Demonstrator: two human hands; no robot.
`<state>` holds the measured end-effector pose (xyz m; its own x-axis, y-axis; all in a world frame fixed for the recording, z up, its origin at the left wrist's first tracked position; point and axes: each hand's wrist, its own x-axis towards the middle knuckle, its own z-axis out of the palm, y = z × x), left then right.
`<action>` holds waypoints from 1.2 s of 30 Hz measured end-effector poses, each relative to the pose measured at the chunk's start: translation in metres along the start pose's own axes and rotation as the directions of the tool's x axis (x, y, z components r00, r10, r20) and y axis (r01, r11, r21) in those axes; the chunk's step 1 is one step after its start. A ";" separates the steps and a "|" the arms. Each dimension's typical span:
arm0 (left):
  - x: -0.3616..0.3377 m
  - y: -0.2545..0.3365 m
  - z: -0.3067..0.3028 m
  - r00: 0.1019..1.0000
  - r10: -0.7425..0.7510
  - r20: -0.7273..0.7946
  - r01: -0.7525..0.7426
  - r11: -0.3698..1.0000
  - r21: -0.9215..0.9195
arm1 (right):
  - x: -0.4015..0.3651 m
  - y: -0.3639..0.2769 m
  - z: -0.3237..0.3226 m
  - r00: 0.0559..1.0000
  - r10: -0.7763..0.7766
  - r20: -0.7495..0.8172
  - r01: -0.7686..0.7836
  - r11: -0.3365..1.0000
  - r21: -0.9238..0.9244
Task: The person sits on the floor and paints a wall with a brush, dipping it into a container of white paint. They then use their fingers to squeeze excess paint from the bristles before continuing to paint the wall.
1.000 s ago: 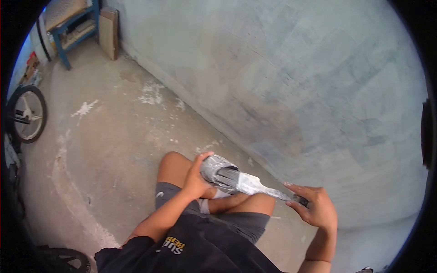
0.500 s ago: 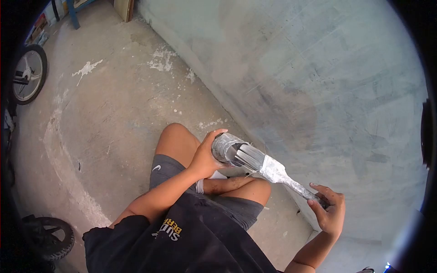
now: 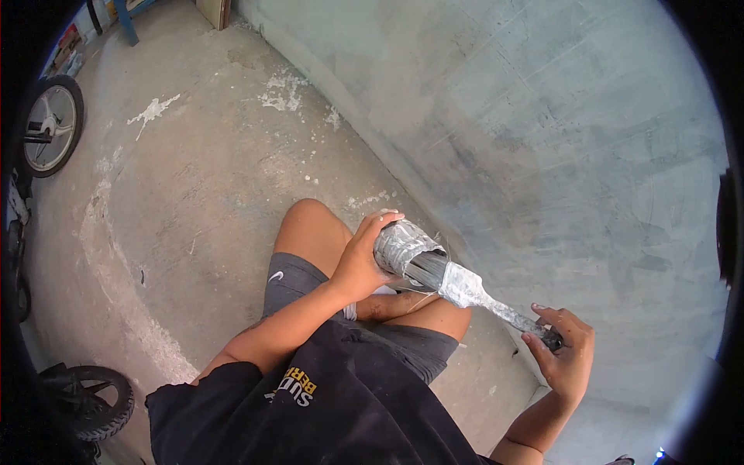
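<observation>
grey wall (image 3: pixel 558 139): it is filling the upper right, and some darker patches are showing on it.
concrete floor (image 3: pixel 201 232): it is stretching below the wall, and white splashes are marking it.
person (image 3: pixel 349 403): this one is sitting on the floor with bent legs, wearing a dark shirt.
motorcycle-like wheel (image 3: pixel 54 128): it is standing at the left edge, well apart from the hands.
brush (image 3: pixel 463 285): its long axis is sloping down from the container (image 3: pixel 403 246) to the right hand (image 3: pixel 572 356); the bristle end is pointing up and left, nearer to the left hand (image 3: pixel 363 263).
right hand: thumb and fingers are closing loosely about the handle's end, while the forefinger is standing a little off; some fingers are hiding, so how firmly they are pressing, i cannot tell.
left hand: it is curving around the container's left side, fingers opened only to its width.
container: it is leaning, and its mouth is facing the brush.
bristles (image 3: pixel 428 270): they are lying at the container's mouth, their tips seemingly inside.
</observation>
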<state>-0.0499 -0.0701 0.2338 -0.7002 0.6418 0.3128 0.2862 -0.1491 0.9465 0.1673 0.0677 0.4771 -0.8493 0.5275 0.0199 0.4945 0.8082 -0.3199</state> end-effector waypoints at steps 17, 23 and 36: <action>-0.014 0.032 0.015 0.992 0.072 0.102 -0.058 0.990 -0.127 | -0.002 -0.012 0.060 0.575 -0.019 -0.818 0.777 0.327 0.539; -0.017 0.049 0.022 0.986 0.055 0.158 -0.039 0.994 -0.102 | -0.015 -0.014 0.049 0.550 0.080 -0.831 0.814 0.170 0.555; -0.026 0.047 0.039 0.983 0.067 0.174 -0.060 0.997 -0.046 | -0.026 -0.016 0.061 0.542 0.058 -0.838 0.773 0.358 0.524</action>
<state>0.0070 -0.0648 0.2675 -0.5551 0.7513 0.3570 0.2976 -0.2215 0.9287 0.1705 0.0249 0.4242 -0.2767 0.5520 0.7866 -0.5764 0.5596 -0.5954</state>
